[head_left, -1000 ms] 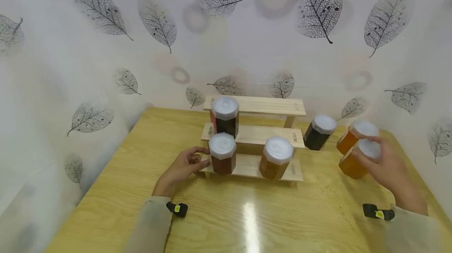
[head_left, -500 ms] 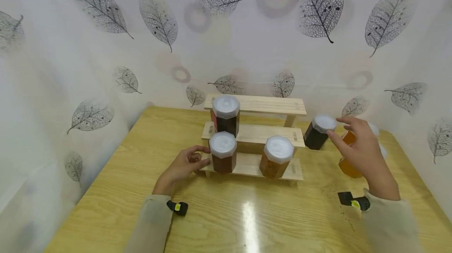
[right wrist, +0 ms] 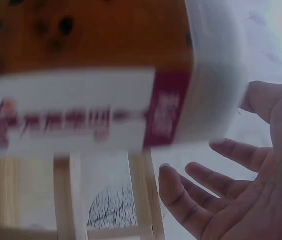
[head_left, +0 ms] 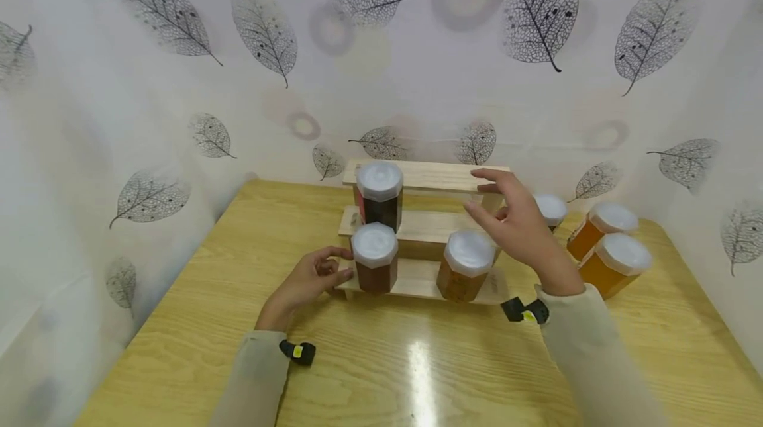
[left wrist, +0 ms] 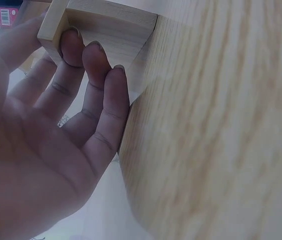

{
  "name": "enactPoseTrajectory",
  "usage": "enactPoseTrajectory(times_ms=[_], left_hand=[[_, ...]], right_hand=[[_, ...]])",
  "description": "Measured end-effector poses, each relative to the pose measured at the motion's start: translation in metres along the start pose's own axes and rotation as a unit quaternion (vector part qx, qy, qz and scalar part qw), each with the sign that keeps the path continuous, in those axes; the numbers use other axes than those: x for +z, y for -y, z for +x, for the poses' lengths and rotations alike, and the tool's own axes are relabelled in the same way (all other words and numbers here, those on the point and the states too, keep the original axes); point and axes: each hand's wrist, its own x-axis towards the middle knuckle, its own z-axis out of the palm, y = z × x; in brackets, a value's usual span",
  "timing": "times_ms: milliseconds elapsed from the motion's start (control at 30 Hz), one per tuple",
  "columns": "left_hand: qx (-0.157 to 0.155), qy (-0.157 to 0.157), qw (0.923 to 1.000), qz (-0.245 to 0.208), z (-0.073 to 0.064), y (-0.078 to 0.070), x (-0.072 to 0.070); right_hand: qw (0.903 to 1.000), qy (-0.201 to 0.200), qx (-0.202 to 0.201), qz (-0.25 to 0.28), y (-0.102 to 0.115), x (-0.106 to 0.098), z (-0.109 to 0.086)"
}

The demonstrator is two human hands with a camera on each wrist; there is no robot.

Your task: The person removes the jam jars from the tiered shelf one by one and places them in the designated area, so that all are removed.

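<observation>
A three-tier wooden rack [head_left: 444,177] stands on the table. My left hand [head_left: 306,279] grips its lowest tier at the left end; in the left wrist view curled fingers meet the board's end [left wrist: 112,17]. Right beside that hand sits a jar of reddish-brown contents [head_left: 376,261] on the bottom tier. Behind it a dark jar [head_left: 381,198] occupies the middle tier. An amber jar [head_left: 467,265] is on the bottom tier's right part. My right hand [head_left: 520,225], holding nothing, hovers by the rack's right side with fingers spread. In the right wrist view a labelled jar [right wrist: 81,110] fills the foreground.
Right of the rack, a dark jar [head_left: 550,207] is partly hidden behind my right hand. Farther right stand an orange jar [head_left: 603,228] and a second amber jar [head_left: 616,261]. A leaf-patterned curtain [head_left: 417,83] closes off the back of the wooden table [head_left: 357,361].
My right hand has let go of the front amber jar on the far right and moved left, past the dark jar, to the rack. My left hand has stayed in place.
</observation>
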Motion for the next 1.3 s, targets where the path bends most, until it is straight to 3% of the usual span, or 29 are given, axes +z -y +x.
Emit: enactPoseTrajectory(times_ms=[300, 633, 1033, 1300], left_hand=[[0.002, 0.001, 1.0000, 0.003, 0.000, 0.001, -0.001], [0.000, 0.001, 1.0000, 0.005, -0.001, 0.000, 0.000], [0.013, 0.006, 0.9999, 0.005, -0.001, 0.002, 0.001], [0.010, 0.004, 0.9999, 0.007, -0.002, 0.000, 0.001]], right_hand=[[0.9993, 0.034, -0.014, 0.000, 0.013, 0.027, 0.028], [0.9965, 0.075, -0.024, 0.027, 0.036, 0.054, 0.046], [0.9936, 0.102, -0.036, 0.034, 0.055, 0.067, 0.062], [0.9916, 0.127, -0.017, 0.016, 0.065, 0.077, 0.071]])
